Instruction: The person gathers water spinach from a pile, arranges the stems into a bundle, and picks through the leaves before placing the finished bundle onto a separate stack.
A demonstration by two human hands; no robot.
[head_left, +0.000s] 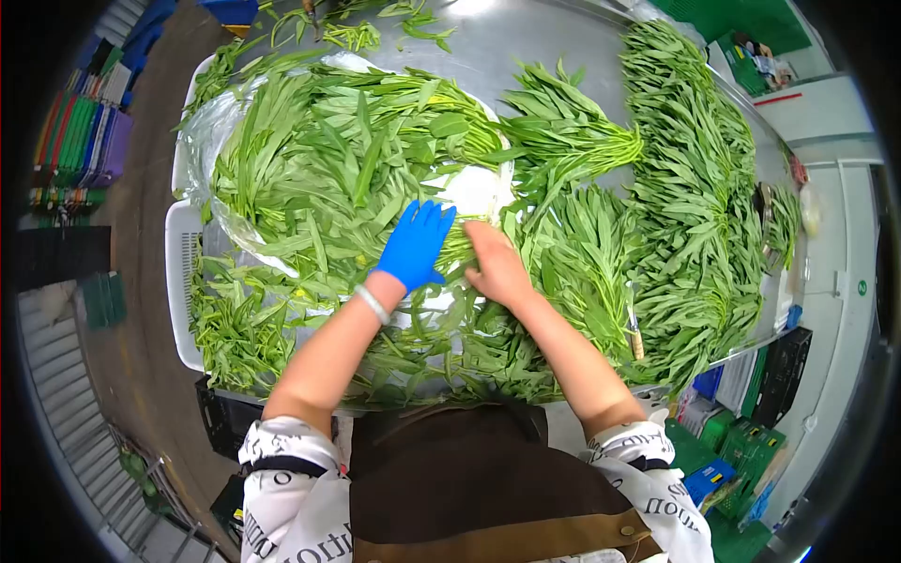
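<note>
My left hand (pixel 416 246), in a blue glove, lies with its fingers stretched out over a bunch of water spinach (pixel 454 246). My bare right hand (pixel 496 265) is at the stem end of that bunch, its fingers bent around the stems; the fingertips are partly hidden. Beyond both hands, a large heap of water spinach (pixel 328 159) rests on a clear plastic bag (pixel 208 141). A tied-looking bunch (pixel 572 136) lies to the upper right, stems pointing right. Loose leafy stems (pixel 450 352) are scattered nearer my body.
Long rows of bunches (pixel 694 206) line the right side of the metal table (pixel 507 38). A knife (pixel 635 333) with a light handle lies beside them. White baskets (pixel 178 310) stand at the left edge. Green crates (pixel 751 455) are on the floor at right.
</note>
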